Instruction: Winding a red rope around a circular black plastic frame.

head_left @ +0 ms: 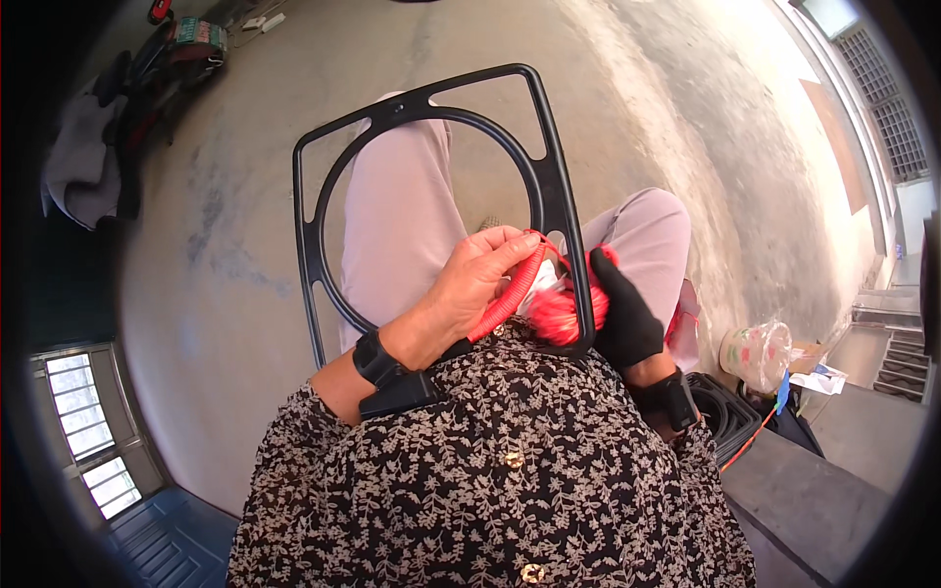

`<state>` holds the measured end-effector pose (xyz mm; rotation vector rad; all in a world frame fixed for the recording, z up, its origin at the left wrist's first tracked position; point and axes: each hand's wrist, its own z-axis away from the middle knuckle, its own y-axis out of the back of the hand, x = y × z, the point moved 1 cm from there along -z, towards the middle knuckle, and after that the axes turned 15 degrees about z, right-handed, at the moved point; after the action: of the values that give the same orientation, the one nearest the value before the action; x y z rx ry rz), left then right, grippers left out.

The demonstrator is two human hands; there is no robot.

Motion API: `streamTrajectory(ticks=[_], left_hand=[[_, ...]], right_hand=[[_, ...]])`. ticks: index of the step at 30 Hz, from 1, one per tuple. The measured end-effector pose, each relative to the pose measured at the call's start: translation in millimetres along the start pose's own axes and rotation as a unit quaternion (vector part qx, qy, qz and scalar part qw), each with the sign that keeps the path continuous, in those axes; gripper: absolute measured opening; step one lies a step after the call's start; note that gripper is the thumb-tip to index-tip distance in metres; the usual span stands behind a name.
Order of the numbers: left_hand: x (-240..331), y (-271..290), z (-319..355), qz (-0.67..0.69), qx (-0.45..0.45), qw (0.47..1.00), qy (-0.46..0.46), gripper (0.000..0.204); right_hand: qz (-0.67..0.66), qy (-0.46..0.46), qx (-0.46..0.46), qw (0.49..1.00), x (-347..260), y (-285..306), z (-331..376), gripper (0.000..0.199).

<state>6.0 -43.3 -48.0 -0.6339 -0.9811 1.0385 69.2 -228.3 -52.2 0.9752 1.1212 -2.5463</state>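
Note:
A black square frame with a round ring inside it (537,186) rests tilted across my lap. Tightly wound red cord (510,299) covers the near right stretch of its ring. My bare left hand (469,279) is closed on that wrapped stretch, thumb and fingertips pinching the cord at the end of the winding. On the right, my black-gloved right hand (629,312) holds a bundle of red cord (557,312), smeared by motion, beside the frame's right bar. A strand runs from the bundle to my left fingertips. My right fingers are partly hidden behind the frame and bundle.
At the right, a clear plastic bag (755,351) and black coiled material (720,416) lie by a grey ledge (814,490). A blue plastic surface (176,539) is at lower left. A dark vehicle-like object (167,69) stands at far left on the concrete floor (245,196).

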Motion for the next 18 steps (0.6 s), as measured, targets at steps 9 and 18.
streamTrajectory(ticks=[9,18], left_hand=[[6,7,1,-0.028,0.005,0.998,0.048,0.025],[10,-2,1,0.008,0.003,0.999,0.046,0.02]], right_hand=[[0.012,0.144,0.246,0.958,-63,159,41,0.046],[0.072,0.178,0.301,0.934,-72,171,67,0.044]])
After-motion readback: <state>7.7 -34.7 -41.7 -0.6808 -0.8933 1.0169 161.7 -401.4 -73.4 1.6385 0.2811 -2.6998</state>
